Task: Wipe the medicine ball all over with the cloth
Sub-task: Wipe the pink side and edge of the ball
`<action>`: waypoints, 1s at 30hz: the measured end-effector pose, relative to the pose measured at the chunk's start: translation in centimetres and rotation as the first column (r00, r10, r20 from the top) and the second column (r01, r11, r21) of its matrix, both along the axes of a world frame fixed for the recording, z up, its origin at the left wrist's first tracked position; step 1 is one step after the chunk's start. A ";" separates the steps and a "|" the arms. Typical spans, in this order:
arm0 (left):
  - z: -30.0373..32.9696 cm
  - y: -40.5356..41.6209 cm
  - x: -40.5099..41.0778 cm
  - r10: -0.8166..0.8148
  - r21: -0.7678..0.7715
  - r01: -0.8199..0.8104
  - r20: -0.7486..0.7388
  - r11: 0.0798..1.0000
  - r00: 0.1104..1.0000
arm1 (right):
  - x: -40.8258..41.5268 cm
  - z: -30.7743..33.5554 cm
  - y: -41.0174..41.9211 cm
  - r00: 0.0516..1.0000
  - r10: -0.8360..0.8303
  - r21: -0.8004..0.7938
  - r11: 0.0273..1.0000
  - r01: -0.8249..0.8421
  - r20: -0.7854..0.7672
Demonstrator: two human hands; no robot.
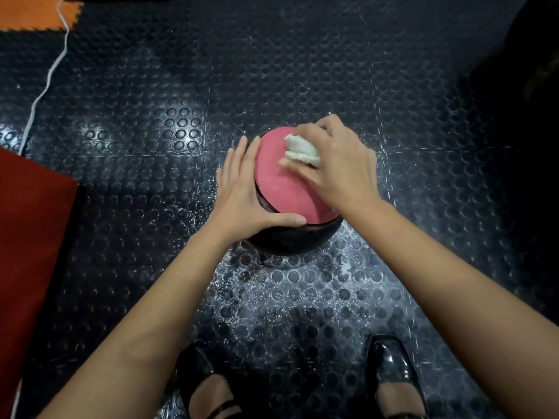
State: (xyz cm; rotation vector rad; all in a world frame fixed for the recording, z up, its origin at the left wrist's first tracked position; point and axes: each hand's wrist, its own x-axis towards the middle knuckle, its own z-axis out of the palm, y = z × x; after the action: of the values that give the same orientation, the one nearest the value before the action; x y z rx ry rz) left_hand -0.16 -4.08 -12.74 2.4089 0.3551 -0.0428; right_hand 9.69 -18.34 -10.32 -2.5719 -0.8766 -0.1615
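resting on floor, red-and-black medicine ball, left hand flat, right hand gripping cloth

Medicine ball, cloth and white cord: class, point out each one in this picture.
medicine ball (287,189), head view, on its pink top panel.
cloth (302,151), head view, on the bunched part beside the right hand's fingers.
white cord (45,86), head view, mid-length on the floor.

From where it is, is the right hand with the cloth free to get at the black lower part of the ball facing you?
Probably yes. The right hand grips the cloth on the pink top of the medicine ball; the near black band looks uncovered. The left hand only braces the left side.
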 end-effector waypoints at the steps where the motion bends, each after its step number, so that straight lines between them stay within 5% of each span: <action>1: -0.1 0.0 -0.2 0.019 -0.015 -0.019 0.001 1.000 1.000 | -0.4 0.1 -0.1 1.000 0.004 0.011 1.000 -0.003 -0.007; 6: 0.1 -0.4 -0.2 0.060 -0.052 -0.061 -0.019 0.997 0.998 | -2.7 -0.1 -0.8 0.991 0.044 0.006 0.999 -0.045 0.123; 10: 0.2 -0.1 -0.2 0.042 -0.014 -0.042 -0.039 0.999 0.998 | -3.8 -1.0 -1.8 0.863 0.381 -0.133 0.924 -0.357 0.333; 12: 0.3 -0.2 -0.6 0.021 -0.016 -0.022 -0.048 1.000 0.999 | -1.8 0.5 -0.3 0.893 0.368 -0.180 0.927 -0.330 0.258; 15: 0.1 -0.6 -1.0 -0.019 -0.004 0.019 -0.013 1.000 1.000 | 2.4 2.3 2.8 0.990 0.137 -0.180 0.975 -0.127 0.044; 22: -0.6 -0.2 -1.7 0.037 -0.067 -0.035 0.026 0.997 0.999 | -4.5 1.1 -0.6 0.866 0.466 -0.211 0.878 -0.429 0.182; 27: -0.4 -0.8 -1.9 0.013 -0.030 -0.012 0.009 0.999 1.000 | -0.2 2.3 4.1 0.960 0.253 -0.256 0.942 -0.216 0.122; 30: -0.8 -0.2 -1.5 0.034 -0.027 -0.033 0.011 0.999 0.999 | -2.9 1.8 3.6 0.938 0.306 -0.288 0.924 -0.251 0.161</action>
State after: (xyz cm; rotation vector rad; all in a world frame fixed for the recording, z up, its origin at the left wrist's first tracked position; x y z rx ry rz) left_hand -1.69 -4.30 -13.52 2.3757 0.3871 -0.0189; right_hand 6.84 -14.77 -8.55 -2.6643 -1.4199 -0.2404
